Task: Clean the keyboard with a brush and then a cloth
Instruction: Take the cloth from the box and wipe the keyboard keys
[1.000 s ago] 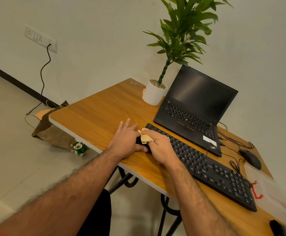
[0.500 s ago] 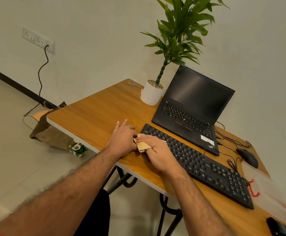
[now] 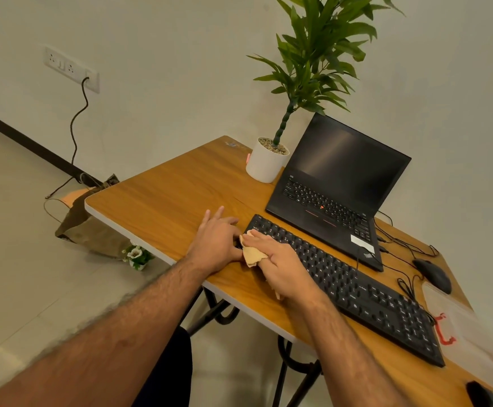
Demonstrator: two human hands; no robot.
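Observation:
A black keyboard point(image 3: 356, 289) lies slantwise on the wooden table point(image 3: 166, 198). My right hand point(image 3: 283, 265) lies on the keyboard's left end and holds a beige cloth point(image 3: 251, 254) down on the keys. The cloth bunches out on the thumb side and under the wrist. My left hand point(image 3: 216, 242) rests flat on the table against the keyboard's left edge, fingers straight. No brush is in view.
An open black laptop point(image 3: 342, 177) stands behind the keyboard, with a white plant pot point(image 3: 264, 164) to its left. A black mouse point(image 3: 433, 274) with cables and a clear plastic box point(image 3: 474, 333) are at the right. The table's near edge runs just below my wrists.
My right hand has drawn the cloth a little toward me across the keyboard's left end. My left hand has stayed by the keyboard's edge.

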